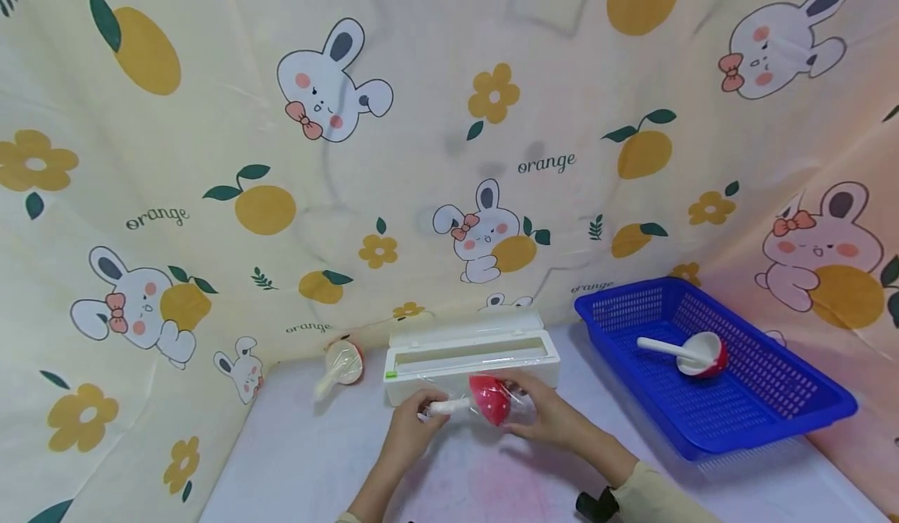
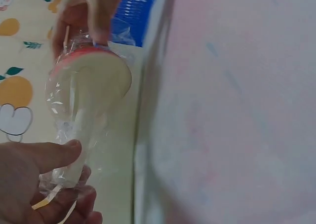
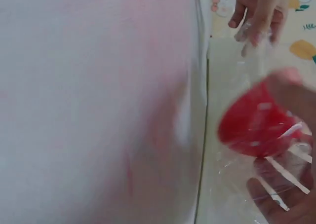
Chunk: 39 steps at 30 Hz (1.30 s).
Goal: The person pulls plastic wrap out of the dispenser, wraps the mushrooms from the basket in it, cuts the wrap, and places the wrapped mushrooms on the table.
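from the head camera i see my left hand (image 1: pixel 410 429) pinching the white handle of a red ladle (image 1: pixel 489 400), and my right hand (image 1: pixel 551 418) cupped round its bowl, clear film (image 1: pixel 516 398) bunched about it. the ladle sits just in front of a white film dispenser box (image 1: pixel 472 355) with its lid up. to the right a blue basket (image 1: pixel 787 398) holds one red-and-white ladle (image 1: pixel 691 351); a wrapped ladle (image 1: pixel 342 363) lies left of the box on the table (image 1: pixel 309 460)

on my left wrist view, thumb and fingers (image 2: pixel 49 157) close on the film-wrapped handle, the pale inside of the bowl (image 2: pixel 96 81) turned to the camera

my right wrist view is blurred: fingers (image 3: pixel 281 199) curl under the red bowl (image 3: pixel 254 123), film over them
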Motion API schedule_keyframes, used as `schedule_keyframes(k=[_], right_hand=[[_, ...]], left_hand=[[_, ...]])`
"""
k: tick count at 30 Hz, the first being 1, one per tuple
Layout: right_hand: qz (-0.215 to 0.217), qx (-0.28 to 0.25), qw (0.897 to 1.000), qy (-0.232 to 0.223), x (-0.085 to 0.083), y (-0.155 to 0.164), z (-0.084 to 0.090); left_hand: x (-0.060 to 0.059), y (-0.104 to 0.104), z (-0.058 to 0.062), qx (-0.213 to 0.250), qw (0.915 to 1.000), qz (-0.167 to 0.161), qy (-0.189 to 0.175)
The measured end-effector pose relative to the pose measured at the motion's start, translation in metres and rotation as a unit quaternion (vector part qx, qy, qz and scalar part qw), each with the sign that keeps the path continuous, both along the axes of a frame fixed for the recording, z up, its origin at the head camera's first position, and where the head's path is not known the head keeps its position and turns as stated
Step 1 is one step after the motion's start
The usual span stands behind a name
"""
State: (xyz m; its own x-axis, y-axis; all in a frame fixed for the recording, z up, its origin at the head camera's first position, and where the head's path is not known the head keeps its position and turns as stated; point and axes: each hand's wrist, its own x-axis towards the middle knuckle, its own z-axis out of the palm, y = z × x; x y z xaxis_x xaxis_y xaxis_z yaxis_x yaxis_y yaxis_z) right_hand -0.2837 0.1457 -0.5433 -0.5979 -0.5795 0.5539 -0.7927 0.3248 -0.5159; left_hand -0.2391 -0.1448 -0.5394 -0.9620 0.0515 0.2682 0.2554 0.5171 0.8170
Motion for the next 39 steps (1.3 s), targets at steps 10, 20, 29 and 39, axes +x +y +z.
schedule_keyframes(k=[10,20,29,39], right_hand=[[-0.005,-0.012,1.000,0.017,-0.002,-0.009,-0.009],[-0.088,0.081,0.993,-0.008,0.003,-0.023,0.002],[-0.102,0.079,0.991,0.030,0.007,-0.019,0.008],[-0.117,0.059,0.987,0.090,-0.009,-0.036,0.025]], left_hand=[[-0.002,0.000,-0.011,-0.099,0.9936,0.034,0.042],[0.001,0.002,-0.012,-0.164,0.9854,0.043,-0.020],[0.010,-0.010,-0.007,-0.129,0.9905,0.048,0.012],[0.001,-0.041,-0.003,-0.048,0.9892,0.135,0.033]])
